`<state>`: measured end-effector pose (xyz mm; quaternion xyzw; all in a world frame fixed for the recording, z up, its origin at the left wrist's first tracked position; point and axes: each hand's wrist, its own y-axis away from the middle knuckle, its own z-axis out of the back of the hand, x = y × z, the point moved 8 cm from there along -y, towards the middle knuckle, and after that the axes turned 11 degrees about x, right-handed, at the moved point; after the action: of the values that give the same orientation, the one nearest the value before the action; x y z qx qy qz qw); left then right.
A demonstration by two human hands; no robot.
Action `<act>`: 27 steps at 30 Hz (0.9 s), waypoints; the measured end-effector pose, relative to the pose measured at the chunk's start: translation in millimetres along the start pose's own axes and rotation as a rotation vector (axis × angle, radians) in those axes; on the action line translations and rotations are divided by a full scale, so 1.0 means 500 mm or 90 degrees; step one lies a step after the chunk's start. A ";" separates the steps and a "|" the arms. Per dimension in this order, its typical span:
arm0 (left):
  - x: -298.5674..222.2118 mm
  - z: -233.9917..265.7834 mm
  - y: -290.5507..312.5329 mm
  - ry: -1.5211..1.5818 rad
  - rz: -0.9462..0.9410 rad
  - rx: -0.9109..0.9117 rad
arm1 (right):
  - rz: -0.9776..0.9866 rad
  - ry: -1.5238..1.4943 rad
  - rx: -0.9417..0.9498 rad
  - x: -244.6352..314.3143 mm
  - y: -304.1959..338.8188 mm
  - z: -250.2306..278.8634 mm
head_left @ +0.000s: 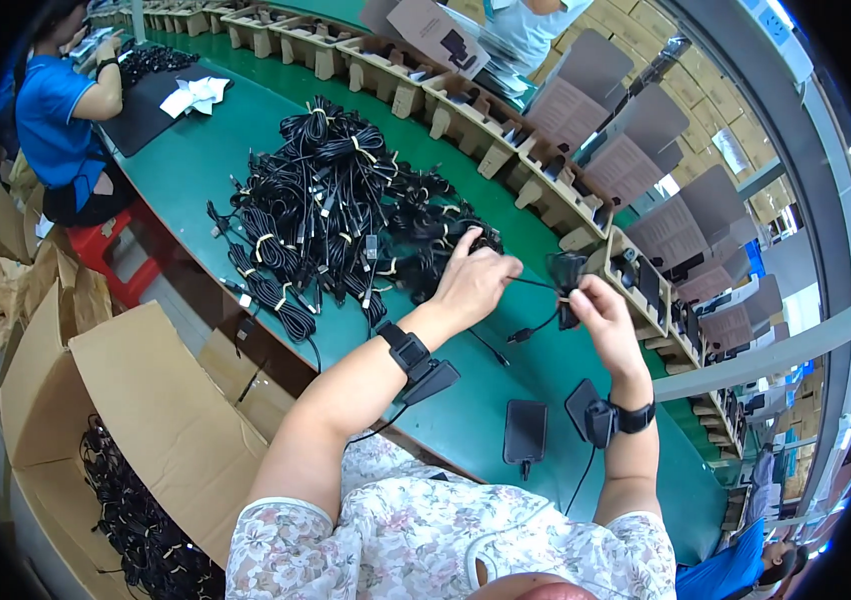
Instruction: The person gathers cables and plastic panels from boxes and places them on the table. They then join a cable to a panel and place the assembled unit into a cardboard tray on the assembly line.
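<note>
The left hand (473, 281) is raised over the green table (196, 160) and its fingers are closed on a thin black cable (536, 284) that runs to the right. The right hand (601, 315) is just beside it and grasps a small coiled bundle of the same black cable (566, 272), held between thumb and fingers; a loose end with a plug (520, 335) hangs down between the two hands. Both hands are above the table, not resting on it. Each wrist wears a black strap with a small black device: one on the left wrist (418, 362), one on the right wrist (614, 416), each with a thin wire going down.

On the table near the person lies a flat black rectangular device (526, 431). Behind the left hand there is a big heap of black cable bundles (331, 215), each tied with a light band. Along the far edge of the table stands a row of cardboard trays (466, 110) with dark parts in them. At the left of the person, an open cardboard box (131, 440) holds more black cable bundles. Another person in a blue shirt (56, 110) sits at the far left end of the table.
</note>
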<state>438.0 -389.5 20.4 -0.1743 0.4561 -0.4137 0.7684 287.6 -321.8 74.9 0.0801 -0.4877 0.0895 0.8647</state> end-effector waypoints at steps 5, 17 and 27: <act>-0.001 0.010 -0.006 0.226 0.005 -0.054 | 0.047 -0.250 -0.099 0.013 -0.005 -0.010; 0.016 -0.187 0.073 0.828 0.407 0.365 | 0.370 0.602 0.082 0.028 -0.011 -0.138; 0.034 -0.169 0.046 0.860 0.387 0.207 | 0.209 0.658 -0.219 -0.070 0.011 0.059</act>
<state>381.9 -380.0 -48.0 0.3660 0.7888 -0.2624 0.4183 244.2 -325.5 60.2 -0.1929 -0.0144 0.1692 0.9664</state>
